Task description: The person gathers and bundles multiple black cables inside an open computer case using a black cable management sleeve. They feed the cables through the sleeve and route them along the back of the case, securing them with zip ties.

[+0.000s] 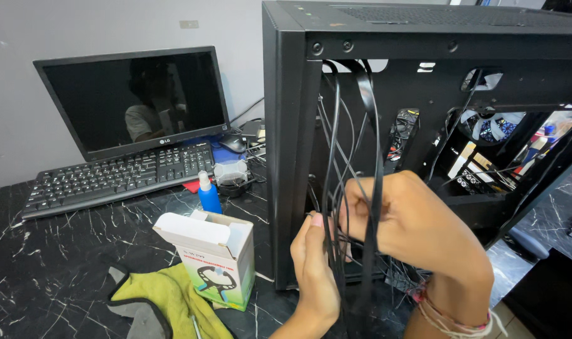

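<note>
Head view: left hand [314, 267] and right hand [402, 216] both closed round black cables [336, 138] — beside open computer case [286, 125].

Bundle of thin black cables [352, 188] hanging from the top front corner of an open black computer case [286, 125], dropping loose and crossing over each other down to the counter; among them one flat, wider black ribbon [375, 188]. Gathered mid-length, pinched between the left hand [314, 270] and the closed right hand [411, 229]. Case upright on the dark marbled counter [59, 251], side panel off
</note>
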